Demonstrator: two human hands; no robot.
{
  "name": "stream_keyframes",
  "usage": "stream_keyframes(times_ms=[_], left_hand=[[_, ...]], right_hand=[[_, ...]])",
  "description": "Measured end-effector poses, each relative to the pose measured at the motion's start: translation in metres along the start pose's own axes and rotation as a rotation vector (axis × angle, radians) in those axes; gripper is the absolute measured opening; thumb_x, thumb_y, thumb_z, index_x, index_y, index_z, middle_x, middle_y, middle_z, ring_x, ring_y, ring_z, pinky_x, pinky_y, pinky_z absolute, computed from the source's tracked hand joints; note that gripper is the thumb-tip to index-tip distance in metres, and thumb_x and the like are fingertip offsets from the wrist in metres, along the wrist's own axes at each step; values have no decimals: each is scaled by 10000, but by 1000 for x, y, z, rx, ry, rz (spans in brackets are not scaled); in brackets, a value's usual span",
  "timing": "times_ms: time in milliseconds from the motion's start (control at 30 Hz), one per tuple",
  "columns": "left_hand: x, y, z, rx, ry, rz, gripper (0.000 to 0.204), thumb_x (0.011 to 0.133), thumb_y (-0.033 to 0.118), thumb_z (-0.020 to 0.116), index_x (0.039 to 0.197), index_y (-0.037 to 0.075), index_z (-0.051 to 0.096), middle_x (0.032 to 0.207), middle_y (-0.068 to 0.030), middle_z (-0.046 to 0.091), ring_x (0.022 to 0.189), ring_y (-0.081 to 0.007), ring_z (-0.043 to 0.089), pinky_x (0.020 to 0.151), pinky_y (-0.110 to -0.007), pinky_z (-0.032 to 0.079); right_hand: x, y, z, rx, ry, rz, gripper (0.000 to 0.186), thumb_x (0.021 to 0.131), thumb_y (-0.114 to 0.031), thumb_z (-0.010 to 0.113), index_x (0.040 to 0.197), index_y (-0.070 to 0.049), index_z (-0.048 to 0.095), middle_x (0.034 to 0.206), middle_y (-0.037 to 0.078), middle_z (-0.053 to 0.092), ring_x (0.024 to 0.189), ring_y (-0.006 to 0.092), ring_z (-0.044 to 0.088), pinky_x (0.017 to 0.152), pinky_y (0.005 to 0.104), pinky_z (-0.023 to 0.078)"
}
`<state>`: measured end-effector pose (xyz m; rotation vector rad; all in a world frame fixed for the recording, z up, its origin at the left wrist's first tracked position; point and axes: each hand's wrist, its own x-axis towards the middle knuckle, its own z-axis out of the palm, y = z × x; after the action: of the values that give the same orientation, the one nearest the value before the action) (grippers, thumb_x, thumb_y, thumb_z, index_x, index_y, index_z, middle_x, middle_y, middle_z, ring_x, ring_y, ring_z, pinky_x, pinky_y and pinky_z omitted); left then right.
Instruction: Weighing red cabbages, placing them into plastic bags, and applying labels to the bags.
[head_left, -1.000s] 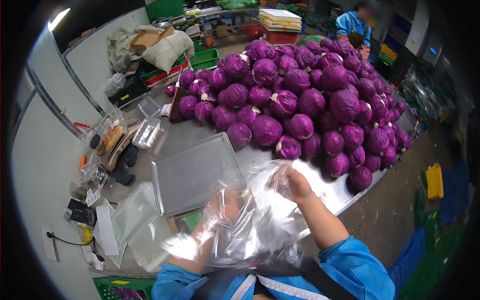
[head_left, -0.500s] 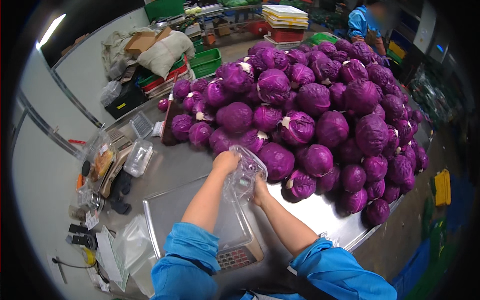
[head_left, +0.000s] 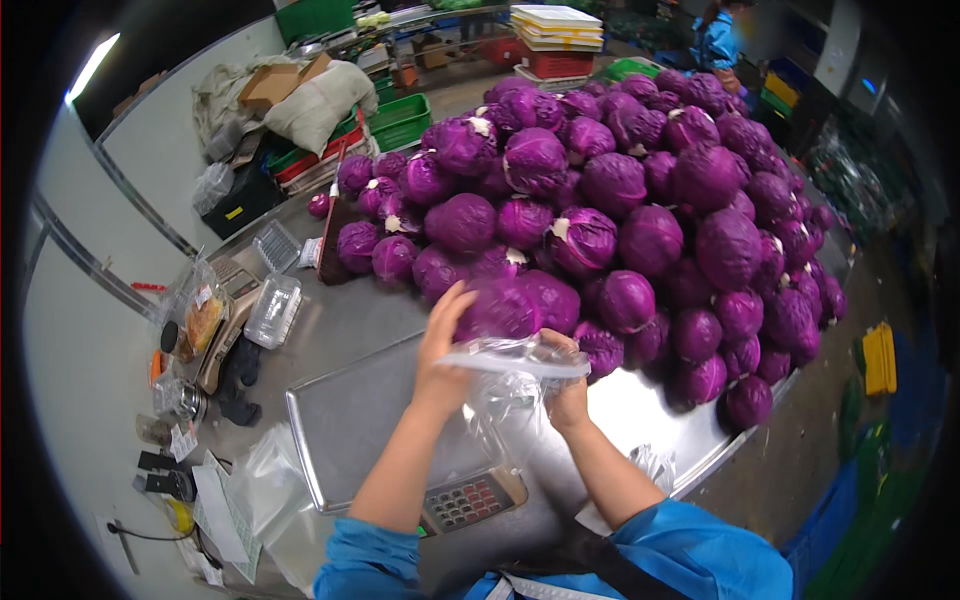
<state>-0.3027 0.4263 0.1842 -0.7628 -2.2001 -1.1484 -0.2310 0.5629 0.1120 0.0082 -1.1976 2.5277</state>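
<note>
A red cabbage [head_left: 500, 308], blurred by motion, sits between my hands just beyond the mouth of a clear plastic bag [head_left: 515, 362]. My left hand [head_left: 440, 355] curves its fingers around the cabbage's left side, with the bag's rim at its palm. My right hand [head_left: 566, 375] is closed on the right end of the bag's edge; some of its fingers are hidden by the plastic. The rest of the bag hangs below, over the edge of a steel-topped scale [head_left: 350, 430] with a keypad [head_left: 465, 503]. A large heap of red cabbages [head_left: 640, 230] lies just beyond both hands.
To the left are clear plastic boxes [head_left: 273, 312], dark gloves [head_left: 240, 380], plastic sheeting [head_left: 270, 490] and papers [head_left: 215, 510]. A brown brush [head_left: 335, 240] lies beside the heap. Green crates [head_left: 400, 122] stand behind; another person [head_left: 716, 42] is at the far right.
My left hand has shifted from the bag to a red cabbage that now shows between my hands. The bag's mouth has turned and widened, and my right hand has moved right with its edge.
</note>
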Motion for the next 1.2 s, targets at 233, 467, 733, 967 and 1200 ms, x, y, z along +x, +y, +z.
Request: stream_keyframes(times_ms=[233, 467, 733, 967, 1200], left_hand=[[-106, 25, -77, -1287, -384, -619, 221, 781, 186, 599, 898, 0, 586, 788, -128, 613, 721, -192, 598, 635, -289, 482], [-146, 67, -124, -813, -784, -349, 102, 737, 69, 586, 662, 3, 602, 626, -79, 590, 558, -178, 556, 526, -262, 443], [-140, 176, -73, -659, -768, 327, 144, 657, 182, 630, 674, 55, 564, 603, -56, 491, 540, -215, 514, 480, -320, 394], [-171, 161, -90, -524, -762, 226, 178, 668, 147, 602, 823, 61, 621, 649, -53, 530, 584, -200, 544, 517, -291, 435], [-203, 147, -105, -421, -633, 290, 186, 628, 186, 585, 802, 123, 602, 630, -8, 485, 578, -163, 521, 504, -270, 397]], right_hand=[[-48, -57, -1, -15, -478, 334, 455, 789, -320, 555, 1034, 64, 547, 1097, 197, 534, 1042, 254, 505, 895, 332, 382], [-77, -143, -9, -883, -1323, 808, 231, 698, -95, 675, 900, 12, 638, 922, 111, 633, 835, 149, 585, 766, 284, 443], [50, -90, -82, -1896, 309, -213, 972, 479, -381, 789, 1249, -82, 278, 1235, 169, 340, 1147, 325, 339, 893, 427, 340], [52, -83, -105, -1601, 349, -355, 791, 513, -247, 750, 1190, -80, 378, 1169, 191, 401, 1065, 349, 418, 892, 410, 373], [-77, -102, -23, -529, -1171, 443, 891, 525, -389, 755, 1246, -36, 368, 1191, 118, 449, 1124, 221, 411, 969, 349, 289]])
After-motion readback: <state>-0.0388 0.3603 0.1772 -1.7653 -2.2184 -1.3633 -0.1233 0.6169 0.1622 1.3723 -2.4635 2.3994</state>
